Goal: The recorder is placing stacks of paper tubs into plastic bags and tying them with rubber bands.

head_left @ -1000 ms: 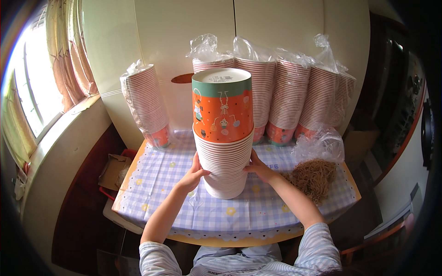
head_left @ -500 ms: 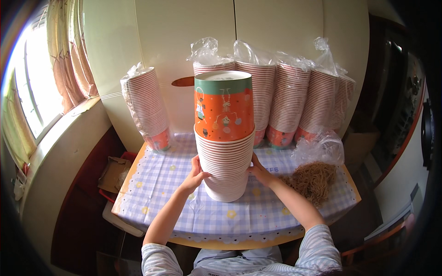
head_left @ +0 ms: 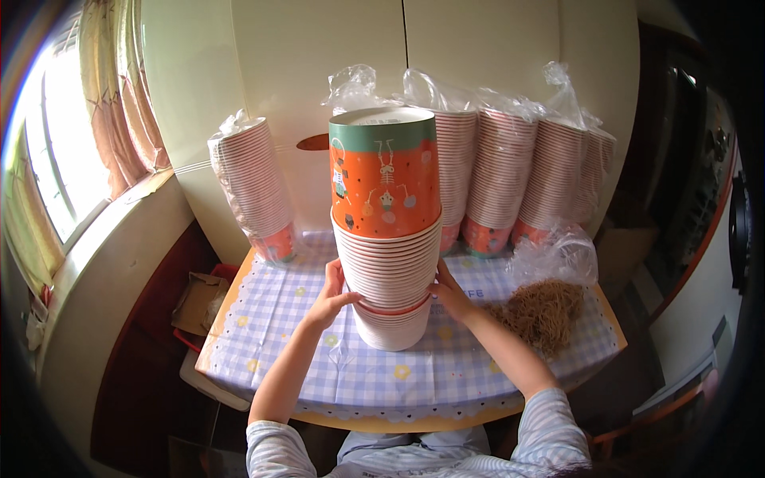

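Orange cups [head_left: 386, 191], seemingly in both hands [head_left: 328, 301] [head_left: 453, 295]

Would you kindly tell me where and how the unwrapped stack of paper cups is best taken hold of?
Probably by the white rims below its middle, one hand from each side, as the left hand and right hand do: the stack is tall and round, so opposed hands should steady it.

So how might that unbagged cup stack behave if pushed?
The cup stack might tip, being much taller than wide. It may come apart: a reddish band parts its rims low down. The rims nest closely, so it is perhaps light for its size.
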A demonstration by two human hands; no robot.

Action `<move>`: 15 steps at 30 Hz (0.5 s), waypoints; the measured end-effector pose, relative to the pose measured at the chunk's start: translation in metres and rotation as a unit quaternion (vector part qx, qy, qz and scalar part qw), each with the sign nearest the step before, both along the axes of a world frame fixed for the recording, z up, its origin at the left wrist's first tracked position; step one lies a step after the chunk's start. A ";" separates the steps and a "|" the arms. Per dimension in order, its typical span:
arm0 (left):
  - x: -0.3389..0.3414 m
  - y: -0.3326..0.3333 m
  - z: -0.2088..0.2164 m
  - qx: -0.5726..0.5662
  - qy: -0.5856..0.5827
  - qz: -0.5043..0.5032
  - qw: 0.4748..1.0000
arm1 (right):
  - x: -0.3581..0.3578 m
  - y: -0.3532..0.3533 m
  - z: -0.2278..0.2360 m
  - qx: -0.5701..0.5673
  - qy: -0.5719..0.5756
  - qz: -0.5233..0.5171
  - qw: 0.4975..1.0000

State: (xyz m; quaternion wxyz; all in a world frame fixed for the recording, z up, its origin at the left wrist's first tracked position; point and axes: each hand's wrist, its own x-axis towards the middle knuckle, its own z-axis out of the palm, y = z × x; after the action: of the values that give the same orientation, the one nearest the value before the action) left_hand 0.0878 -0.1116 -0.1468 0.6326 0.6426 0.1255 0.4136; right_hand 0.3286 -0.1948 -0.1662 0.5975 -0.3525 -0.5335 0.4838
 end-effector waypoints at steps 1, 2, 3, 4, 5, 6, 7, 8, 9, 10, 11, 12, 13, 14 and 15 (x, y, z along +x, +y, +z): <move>0.001 0.003 0.003 0.016 0.000 0.006 1.000 | 0.000 0.000 0.002 0.000 0.001 -0.001 1.000; 0.002 0.003 0.007 0.016 0.000 0.005 1.000 | 0.000 0.000 0.004 0.024 -0.011 -0.011 1.000; 0.003 -0.001 0.013 0.024 0.001 0.010 1.000 | -0.002 0.001 0.008 0.049 -0.022 -0.019 0.998; 0.003 -0.003 0.017 0.032 0.002 0.015 0.999 | -0.004 -0.001 0.013 0.049 -0.022 -0.018 0.998; 0.001 0.000 0.015 0.051 0.005 -0.004 0.999 | -0.005 -0.005 0.018 0.049 0.000 -0.015 0.999; 0.001 0.000 0.016 0.052 0.005 -0.005 0.999 | -0.006 -0.008 0.023 0.049 0.023 -0.014 0.998; 0.001 -0.001 0.018 0.028 -0.006 -0.015 0.999 | -0.006 -0.006 0.025 0.049 0.024 -0.014 0.998; 0.001 -0.001 0.021 0.005 -0.017 -0.025 1.000 | -0.005 -0.003 0.027 0.067 0.014 -0.009 0.998; 0.000 -0.003 0.024 0.004 -0.016 -0.026 1.000 | -0.005 -0.002 0.028 0.085 0.005 -0.005 0.996; 0.000 -0.005 0.027 -0.008 -0.024 -0.034 0.999 | -0.006 -0.001 0.030 0.085 0.005 -0.006 0.996; 0.000 -0.006 0.030 -0.021 -0.032 -0.041 0.998 | -0.008 -0.001 0.032 0.087 0.012 -0.004 0.996; 0.000 -0.006 0.031 -0.018 -0.035 -0.044 0.998 | -0.009 -0.001 0.034 0.090 0.018 0.000 0.996; 0.000 -0.006 0.033 -0.016 -0.037 -0.043 0.998 | -0.010 -0.002 0.036 0.091 0.017 0.001 0.996; 0.000 -0.006 0.034 0.002 -0.038 -0.047 0.998 | -0.010 -0.003 0.038 0.102 0.009 -0.001 0.995; 0.002 -0.006 0.038 0.020 -0.038 -0.052 0.998 | -0.010 -0.004 0.040 0.112 0.001 -0.004 0.994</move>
State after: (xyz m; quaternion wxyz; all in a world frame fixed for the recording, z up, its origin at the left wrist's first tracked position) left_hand 0.0896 -0.1179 -0.1086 0.6446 0.6445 0.0596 0.4068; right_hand 0.3189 -0.1989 -0.1263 0.6356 -0.2854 -0.5822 0.4191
